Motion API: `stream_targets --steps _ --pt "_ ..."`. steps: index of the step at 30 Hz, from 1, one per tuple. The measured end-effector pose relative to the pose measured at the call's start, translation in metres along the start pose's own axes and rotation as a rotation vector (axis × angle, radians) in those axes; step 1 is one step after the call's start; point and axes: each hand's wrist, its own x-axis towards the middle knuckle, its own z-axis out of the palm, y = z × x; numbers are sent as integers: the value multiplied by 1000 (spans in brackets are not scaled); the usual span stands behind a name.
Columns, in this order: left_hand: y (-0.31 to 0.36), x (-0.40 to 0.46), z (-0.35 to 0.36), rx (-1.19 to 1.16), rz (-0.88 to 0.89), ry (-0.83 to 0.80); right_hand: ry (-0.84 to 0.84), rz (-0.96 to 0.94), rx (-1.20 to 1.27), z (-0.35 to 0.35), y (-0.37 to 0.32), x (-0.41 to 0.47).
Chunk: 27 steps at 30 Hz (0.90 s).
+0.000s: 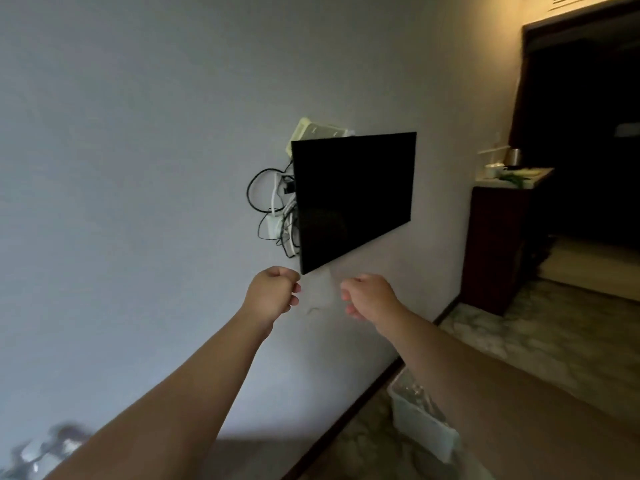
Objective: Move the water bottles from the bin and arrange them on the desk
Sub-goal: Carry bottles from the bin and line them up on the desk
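Two bare forearms fill the lower part of the view, stretched forward and up toward a pale wall (pixel 121 150). At the bottom left corner lies a blurred cluster of clear shapes (pixel 41 448); what they are cannot be told.

Low on the right, partly hidden behind the right forearm, a translucent white bin (pixel 420 422) stands on the floor just beside the dark skirting board. Glints of clear plastic show at its top (pixel 412 386), probably the water bottles, though they are too blurred to count.

On the wall hangs a black television (pixel 353 199), tilted in the view, with a tangle of black and white cables (pixel 277 209) and a pale box (pixel 311 133) behind its left edge. Further right stands a dark wooden cabinet (pixel 495 247) with a light top carrying a metal kettle (pixel 514 156) and small white items. Beyond it a dark doorway (pixel 588 133) opens. The floor (pixel 502 327) is a mottled marble pattern.

Left hand (pixel 273 289) is raised below the television's lower corner, fingers curled into a clenched fist that grips nothing visible. Right hand (pixel 367 294) is near it at the same height, likewise clenched and empty. The hands are apart, knuckles toward the wall.
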Motion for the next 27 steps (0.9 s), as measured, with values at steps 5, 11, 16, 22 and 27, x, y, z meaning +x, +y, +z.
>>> stream_targets --steps 5,11,16,22,27 --pt "25 -13 125 -9 58 -88 148 47 9 -139 41 2" --pt "31 -35 247 -30 51 -174 307 132 47 -282 86 -10" --pt "19 -52 321 -38 8 -277 393 214 52 -361 132 -20" --pt "-4 -43 392 -48 -50 -337 435 303 50 -404 184 -15" --pt "-31 -1 448 -45 -95 -361 429 381 14 -419 234 29"
